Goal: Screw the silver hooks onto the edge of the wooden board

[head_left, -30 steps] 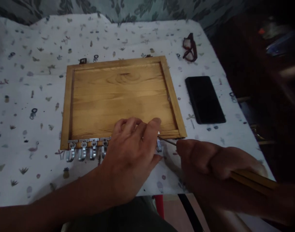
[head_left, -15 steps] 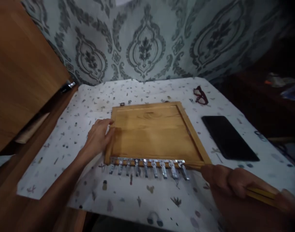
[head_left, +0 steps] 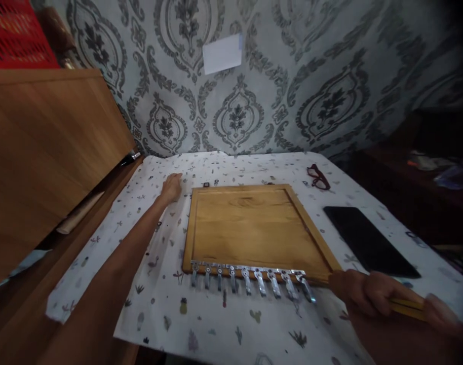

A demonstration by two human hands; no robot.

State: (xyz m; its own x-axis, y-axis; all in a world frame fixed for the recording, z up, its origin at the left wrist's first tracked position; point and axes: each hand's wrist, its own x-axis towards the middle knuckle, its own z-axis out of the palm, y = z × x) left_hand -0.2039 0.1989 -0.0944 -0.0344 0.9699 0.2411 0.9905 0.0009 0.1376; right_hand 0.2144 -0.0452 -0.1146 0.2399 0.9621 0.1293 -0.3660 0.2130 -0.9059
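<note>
In the head view, a framed wooden panel with a raised rim lies flat on the patterned white tablecloth. A row of several shiny metal hook-like pieces runs along its near edge and hangs over it. My left hand rests on the cloth beyond the panel's left side, apart from it, its fingers stretched forward and holding nothing. Close by the panel's near right corner, my right hand is closed around a slim yellow stick-like tool with a dark line along it. Fingers hide most of that tool.
A black phone-like slab and dark red glasses lie right of the panel. At left stands a wooden cabinet, with a red basket on top. Behind hangs a patterned curtain with a white card.
My left hand has left the panel's left edge and moved farther away over the cloth. My right hand keeps hold of the yellow tool. The view has tilted up.
</note>
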